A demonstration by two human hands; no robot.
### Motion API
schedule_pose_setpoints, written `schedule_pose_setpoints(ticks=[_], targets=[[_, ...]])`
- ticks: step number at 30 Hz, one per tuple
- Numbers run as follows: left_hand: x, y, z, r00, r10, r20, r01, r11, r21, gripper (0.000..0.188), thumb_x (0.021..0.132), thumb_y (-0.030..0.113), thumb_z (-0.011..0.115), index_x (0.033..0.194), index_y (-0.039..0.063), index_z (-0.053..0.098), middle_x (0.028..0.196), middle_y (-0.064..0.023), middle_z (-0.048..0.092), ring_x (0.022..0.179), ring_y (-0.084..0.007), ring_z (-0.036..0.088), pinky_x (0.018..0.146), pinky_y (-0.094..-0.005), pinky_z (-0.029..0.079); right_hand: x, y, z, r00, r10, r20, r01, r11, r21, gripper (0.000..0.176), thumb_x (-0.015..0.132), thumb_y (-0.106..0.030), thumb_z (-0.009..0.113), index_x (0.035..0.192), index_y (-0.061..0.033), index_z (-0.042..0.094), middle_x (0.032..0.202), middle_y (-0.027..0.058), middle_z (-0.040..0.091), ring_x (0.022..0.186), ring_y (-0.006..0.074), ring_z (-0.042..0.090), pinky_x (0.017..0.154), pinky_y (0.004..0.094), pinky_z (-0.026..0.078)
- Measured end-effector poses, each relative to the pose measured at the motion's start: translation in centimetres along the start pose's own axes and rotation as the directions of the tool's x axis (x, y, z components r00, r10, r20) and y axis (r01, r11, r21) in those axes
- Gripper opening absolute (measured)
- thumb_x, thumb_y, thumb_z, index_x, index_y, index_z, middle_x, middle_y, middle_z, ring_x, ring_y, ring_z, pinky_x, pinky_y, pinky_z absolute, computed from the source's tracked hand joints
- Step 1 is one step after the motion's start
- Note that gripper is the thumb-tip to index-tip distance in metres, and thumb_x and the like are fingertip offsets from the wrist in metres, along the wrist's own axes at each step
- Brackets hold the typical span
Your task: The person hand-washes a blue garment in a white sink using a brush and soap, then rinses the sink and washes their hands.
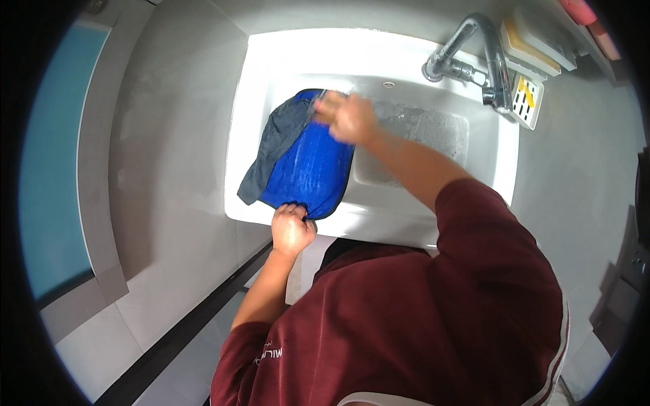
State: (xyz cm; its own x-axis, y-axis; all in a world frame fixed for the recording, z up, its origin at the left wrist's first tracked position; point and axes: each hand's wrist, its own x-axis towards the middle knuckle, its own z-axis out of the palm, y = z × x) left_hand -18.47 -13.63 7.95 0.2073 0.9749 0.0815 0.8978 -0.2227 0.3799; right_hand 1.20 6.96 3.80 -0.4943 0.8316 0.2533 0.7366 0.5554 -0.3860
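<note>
A wet blue fabric piece with black edging [312, 167] lies across the left side of a white sink [492, 152]. Dark grey cloth [277, 147] covers its left side; whether the two are joined, I cannot tell. My left hand [292, 231] is closed around the blue fabric's near edge, at the sink's front rim. Over the far end of the fabric is my right hand [353, 116], blurred, with curled fingers beside the grey cloth. The blur hides whether anything is in its grasp.
Cloudy water with foam [436, 137] stands in the basin. A chrome faucet [492, 61] arches over the back right corner. Beside it are a slotted white soap dish [528, 101] holding something yellow, and stacked trays [538, 45]. A grey tiled wall [177, 127] rises at left.
</note>
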Motion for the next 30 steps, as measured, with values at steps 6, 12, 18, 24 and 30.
schedule_pose_setpoints(ticks=[6, 12, 18, 24, 30], targets=[[-0.4, 2.2, 0.9, 0.998, 0.044, 0.05, -0.043, 0.999, -0.025, 0.007, 0.057, 0.01, 0.061, 0.062, 0.005, 0.059, 0.068, -0.0139, 0.06, 0.068, -0.034, 0.06, 0.068, -0.0432, 0.049, -0.3, -3.1, 0.2, 0.941, -0.339, 0.004, 0.301, 0.84, 0.451, 0.032, 0.077, -0.022, 0.069, 0.109, -0.0203, 0.07, 0.101, 0.0038, 0.064, 0.086, 0.0268, 0.065, 0.071, 0.0425, 0.052], [0.7, 3.2, 1.5, 0.997, 0.012, 0.08, -0.004, 0.995, -0.1, 0.009, 0.057, 0.013, 0.061, 0.062, 0.005, 0.059, 0.068, -0.0147, 0.06, 0.068, -0.0344, 0.061, 0.068, -0.044, 0.05, 0.4, -3.3, 0.2, 0.988, -0.107, 0.11, 0.067, 0.946, 0.319, 0.04, 0.073, -0.022, 0.071, 0.113, -0.0192, 0.07, 0.104, 0.006, 0.066, 0.092, 0.0274, 0.066, 0.078, 0.0416, 0.054], [1.1, 5.4, 1.8, 0.982, 0.069, 0.173, -0.046, 0.99, -0.133, 0.012, 0.057, 0.015, 0.062, 0.065, 0.006, 0.06, 0.071, -0.0151, 0.062, 0.072, -0.0346, 0.063, 0.069, -0.0451, 0.051, 1.8, -0.7, 0.1, 0.998, 0.028, 0.057, -0.033, 0.996, 0.078, 0.048, 0.075, -0.024, 0.068, 0.123, -0.0283, 0.064, 0.117, 0.0014, 0.061, 0.087, 0.0318, 0.063, 0.073, 0.0489, 0.052], [4.9, 4.5, 0.3, 0.981, 0.109, 0.159, -0.051, 0.944, -0.327, 0.03, 0.073, 0.015, 0.063, 0.101, 0.005, 0.065, 0.099, -0.0183, 0.064, 0.092, -0.0368, 0.062, 0.083, -0.0453, 0.05, 3.1, -0.6, 0.6, 0.987, 0.033, 0.16, -0.045, 0.997, 0.07, 0.067, 0.071, -0.02, 0.07, 0.136, -0.0299, 0.057, 0.128, 0.0049, 0.057, 0.102, 0.0338, 0.061, 0.091, 0.0438, 0.05], [6.6, -1.6, -0.6, 0.97, -0.214, 0.117, 0.187, 0.961, 0.202, 0.072, 0.085, 0.045, 0.066, 0.138, 0.0, 0.047, 0.149, -0.0169, 0.041, 0.139, -0.0289, 0.038, 0.112, -0.0494, 0.03, 2.9, 1.1, -0.4, 0.966, 0.015, 0.26, -0.134, 0.884, 0.448, 0.069, 0.07, -0.014, 0.071, 0.137, -0.0183, 0.056, 0.129, 0.0087, 0.057, 0.112, 0.0303, 0.059, 0.094, 0.0387, 0.049]])
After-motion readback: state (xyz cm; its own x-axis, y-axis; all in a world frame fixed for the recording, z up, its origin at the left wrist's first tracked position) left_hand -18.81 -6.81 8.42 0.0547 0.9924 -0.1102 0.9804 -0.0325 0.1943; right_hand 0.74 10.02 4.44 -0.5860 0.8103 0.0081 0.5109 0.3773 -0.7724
